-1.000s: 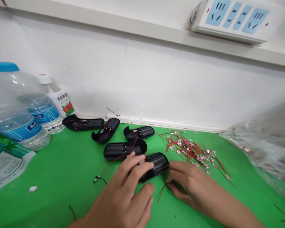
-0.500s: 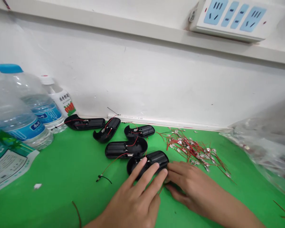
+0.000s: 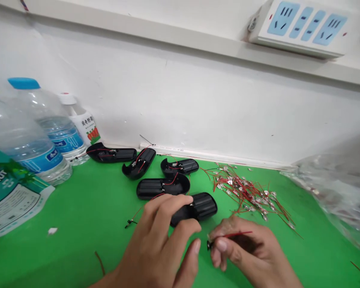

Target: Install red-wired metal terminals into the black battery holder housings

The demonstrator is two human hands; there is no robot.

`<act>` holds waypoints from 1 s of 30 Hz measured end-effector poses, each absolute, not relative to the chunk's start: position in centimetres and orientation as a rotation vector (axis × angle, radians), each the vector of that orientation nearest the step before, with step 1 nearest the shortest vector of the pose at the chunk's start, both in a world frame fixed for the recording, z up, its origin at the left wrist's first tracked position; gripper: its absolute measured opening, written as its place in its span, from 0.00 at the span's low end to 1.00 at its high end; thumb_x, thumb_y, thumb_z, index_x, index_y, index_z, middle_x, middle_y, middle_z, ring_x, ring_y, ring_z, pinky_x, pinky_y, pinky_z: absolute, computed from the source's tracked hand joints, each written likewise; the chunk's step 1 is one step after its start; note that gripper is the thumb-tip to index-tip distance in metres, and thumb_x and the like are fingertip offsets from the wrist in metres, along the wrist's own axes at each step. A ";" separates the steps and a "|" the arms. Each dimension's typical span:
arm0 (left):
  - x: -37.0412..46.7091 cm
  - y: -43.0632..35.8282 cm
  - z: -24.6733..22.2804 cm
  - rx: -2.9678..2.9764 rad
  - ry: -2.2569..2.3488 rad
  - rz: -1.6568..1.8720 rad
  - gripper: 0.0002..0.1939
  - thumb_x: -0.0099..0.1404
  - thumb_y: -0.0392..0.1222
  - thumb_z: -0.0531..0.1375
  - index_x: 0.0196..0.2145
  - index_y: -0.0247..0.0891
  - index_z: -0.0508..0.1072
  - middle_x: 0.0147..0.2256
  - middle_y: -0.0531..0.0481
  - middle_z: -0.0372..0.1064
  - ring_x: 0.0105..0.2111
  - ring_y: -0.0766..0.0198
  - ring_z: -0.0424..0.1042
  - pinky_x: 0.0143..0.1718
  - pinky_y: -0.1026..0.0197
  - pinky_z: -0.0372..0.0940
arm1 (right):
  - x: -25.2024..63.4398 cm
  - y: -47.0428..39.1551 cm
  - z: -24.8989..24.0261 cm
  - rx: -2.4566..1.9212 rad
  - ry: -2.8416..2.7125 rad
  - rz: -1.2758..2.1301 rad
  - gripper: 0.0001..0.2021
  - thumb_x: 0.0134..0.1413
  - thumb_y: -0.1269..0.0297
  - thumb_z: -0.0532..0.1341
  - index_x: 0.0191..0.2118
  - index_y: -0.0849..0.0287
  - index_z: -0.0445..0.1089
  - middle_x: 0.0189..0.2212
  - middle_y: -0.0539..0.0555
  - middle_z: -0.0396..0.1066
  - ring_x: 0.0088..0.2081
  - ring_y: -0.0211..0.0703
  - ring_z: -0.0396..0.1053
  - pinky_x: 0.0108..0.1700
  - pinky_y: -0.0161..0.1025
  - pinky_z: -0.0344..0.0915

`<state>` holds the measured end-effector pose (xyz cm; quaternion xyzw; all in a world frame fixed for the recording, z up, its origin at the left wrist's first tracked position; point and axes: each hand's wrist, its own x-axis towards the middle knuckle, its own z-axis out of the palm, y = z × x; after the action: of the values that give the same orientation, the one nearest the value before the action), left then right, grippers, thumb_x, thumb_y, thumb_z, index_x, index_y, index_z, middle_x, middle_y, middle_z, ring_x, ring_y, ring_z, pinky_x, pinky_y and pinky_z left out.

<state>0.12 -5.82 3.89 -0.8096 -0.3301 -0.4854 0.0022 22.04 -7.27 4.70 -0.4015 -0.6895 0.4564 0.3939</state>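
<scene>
My left hand [image 3: 163,240] is curved over the nearest black plastic shell [image 3: 202,206], fingers apart and thumb away from it. Its index fingertip lies over the shell's edge; whether it presses on it I cannot tell. Part of that shell is hidden behind the fingers. My right hand [image 3: 243,248] is in front and to the right, thumb and fingers pinched on a red wire [image 3: 240,233] with a small black part [image 3: 209,245] at its end. Just behind, another black shell [image 3: 150,188] holds a red wire and small metal contacts.
Several more black shells, one of them at the left [image 3: 120,155], lie along the wall. A pile of red wires with metal tabs [image 3: 246,192] is at right, near a clear plastic bag [image 3: 327,192]. Water bottles [image 3: 60,132] and a green pouch [image 3: 15,196] stand left.
My right hand has drawn back from the shell and turned, now showing the red wire and black part in its pinch. My left fingers have bent and the thumb has come into view.
</scene>
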 end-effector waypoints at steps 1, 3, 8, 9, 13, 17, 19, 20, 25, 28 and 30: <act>0.1 -5.9 3.9 -2.557 -1.102 -1.537 0.08 0.73 0.34 0.56 0.42 0.40 0.76 0.55 0.44 0.67 0.55 0.54 0.65 0.61 0.53 0.63 | 21.9 -7.3 4.5 -0.973 -1.598 1.259 0.11 0.71 0.54 0.64 0.39 0.55 0.76 0.25 0.51 0.78 0.25 0.40 0.76 0.27 0.32 0.72; 0.2 -6.0 3.7 -2.617 -1.178 -1.528 0.08 0.74 0.37 0.56 0.41 0.42 0.76 0.54 0.43 0.67 0.54 0.53 0.65 0.58 0.50 0.64 | 21.7 -7.4 4.2 -0.898 -1.443 1.335 0.11 0.67 0.52 0.68 0.40 0.55 0.78 0.24 0.50 0.78 0.24 0.40 0.76 0.26 0.32 0.73; 0.8 -6.6 2.9 -2.720 -1.165 -1.547 0.10 0.75 0.41 0.55 0.38 0.43 0.76 0.55 0.43 0.68 0.53 0.50 0.66 0.54 0.48 0.66 | 21.4 -7.7 4.4 -0.843 -1.500 1.269 0.09 0.66 0.53 0.69 0.40 0.52 0.82 0.25 0.50 0.79 0.26 0.40 0.78 0.31 0.33 0.76; 0.9 -6.7 2.9 -2.732 -1.178 -1.564 0.10 0.75 0.41 0.55 0.38 0.44 0.75 0.55 0.44 0.68 0.53 0.51 0.66 0.54 0.48 0.66 | 21.4 -7.7 4.5 -0.830 -1.531 1.235 0.09 0.67 0.53 0.69 0.41 0.51 0.82 0.25 0.50 0.79 0.26 0.40 0.78 0.31 0.33 0.76; 0.8 -6.6 3.1 -2.826 -1.252 -1.605 0.08 0.75 0.40 0.55 0.39 0.44 0.73 0.54 0.45 0.68 0.52 0.53 0.67 0.53 0.51 0.67 | 21.2 -7.5 5.2 -0.828 -1.741 0.963 0.05 0.69 0.60 0.67 0.44 0.51 0.81 0.27 0.50 0.80 0.27 0.40 0.78 0.33 0.32 0.75; 0.5 -6.1 2.9 -2.865 -1.127 -1.534 0.09 0.76 0.39 0.54 0.38 0.43 0.72 0.56 0.46 0.68 0.54 0.53 0.66 0.56 0.50 0.64 | 21.2 -7.5 5.3 -0.858 -1.964 0.657 0.07 0.63 0.74 0.65 0.41 0.53 0.76 0.29 0.48 0.79 0.27 0.36 0.76 0.32 0.28 0.71; 0.4 -5.9 2.6 -2.851 -1.069 -1.480 0.11 0.77 0.38 0.52 0.37 0.42 0.72 0.56 0.46 0.68 0.55 0.52 0.65 0.58 0.49 0.63 | 21.3 -7.7 5.2 -0.910 -2.030 0.605 0.07 0.63 0.74 0.63 0.39 0.53 0.74 0.28 0.46 0.78 0.26 0.36 0.75 0.31 0.27 0.70; 0.4 -5.8 2.5 -2.840 -1.048 -1.459 0.12 0.77 0.37 0.51 0.37 0.42 0.71 0.56 0.45 0.69 0.55 0.52 0.65 0.57 0.49 0.63 | 21.4 -7.9 5.2 -0.937 -2.050 0.594 0.06 0.63 0.73 0.63 0.39 0.52 0.73 0.28 0.46 0.77 0.26 0.36 0.75 0.31 0.28 0.70; 0.4 -5.7 2.7 -2.782 -0.988 -1.399 0.10 0.74 0.32 0.53 0.36 0.41 0.71 0.54 0.43 0.71 0.54 0.51 0.67 0.55 0.49 0.66 | 22.0 -8.2 5.4 -1.100 -1.909 0.608 0.05 0.71 0.62 0.60 0.41 0.52 0.71 0.28 0.47 0.74 0.29 0.39 0.74 0.30 0.29 0.70; 0.3 -5.8 3.3 -2.736 -0.974 -1.409 0.11 0.74 0.31 0.52 0.36 0.41 0.71 0.53 0.42 0.71 0.53 0.51 0.68 0.54 0.50 0.68 | 22.1 -8.1 5.4 -1.139 -1.974 0.617 0.19 0.75 0.51 0.55 0.33 0.54 0.70 0.24 0.49 0.71 0.25 0.40 0.70 0.27 0.32 0.68; 0.3 -5.8 3.7 -2.756 -1.009 -1.366 0.12 0.74 0.30 0.52 0.36 0.40 0.71 0.53 0.42 0.72 0.54 0.52 0.68 0.55 0.50 0.68 | 21.9 -8.2 5.3 -1.129 -2.094 0.609 0.25 0.76 0.47 0.52 0.28 0.54 0.69 0.21 0.50 0.69 0.22 0.39 0.68 0.26 0.33 0.66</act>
<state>0.30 -5.82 3.69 -0.8503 -0.3113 -0.4215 -0.0480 21.94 -8.16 5.30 -0.4329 -0.8032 0.2335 0.3362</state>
